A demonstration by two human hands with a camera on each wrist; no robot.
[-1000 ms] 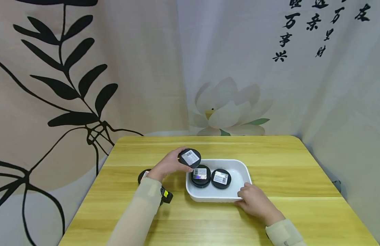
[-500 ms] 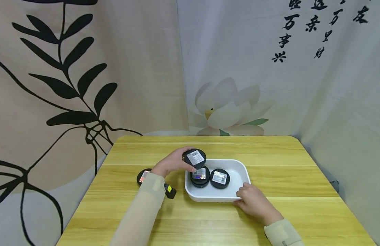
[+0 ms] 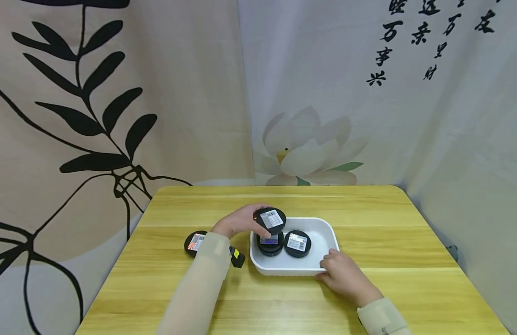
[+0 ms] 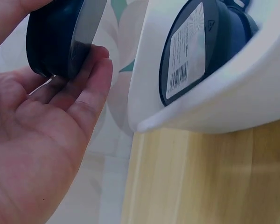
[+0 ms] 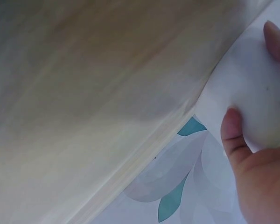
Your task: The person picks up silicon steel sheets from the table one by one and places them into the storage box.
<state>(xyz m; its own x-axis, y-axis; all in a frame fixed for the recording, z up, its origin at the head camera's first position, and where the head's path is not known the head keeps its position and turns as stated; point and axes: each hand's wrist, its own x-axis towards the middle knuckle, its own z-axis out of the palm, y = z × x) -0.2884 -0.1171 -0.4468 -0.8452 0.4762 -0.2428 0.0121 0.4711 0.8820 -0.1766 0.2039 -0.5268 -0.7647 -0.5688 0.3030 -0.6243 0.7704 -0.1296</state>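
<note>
Tin [image 3: 271, 220] now nearer tray [image 3: 325, 266]

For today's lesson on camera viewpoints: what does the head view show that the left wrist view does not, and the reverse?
Only the head view shows the right hand holding the white tray at its near corner, a black tin on the table, and the yellow table's whole top. Only the left wrist view shows the palm and fingers cupping the tin from below. Both show the left hand holding a black tin at the tray, with labelled tins inside.
</note>
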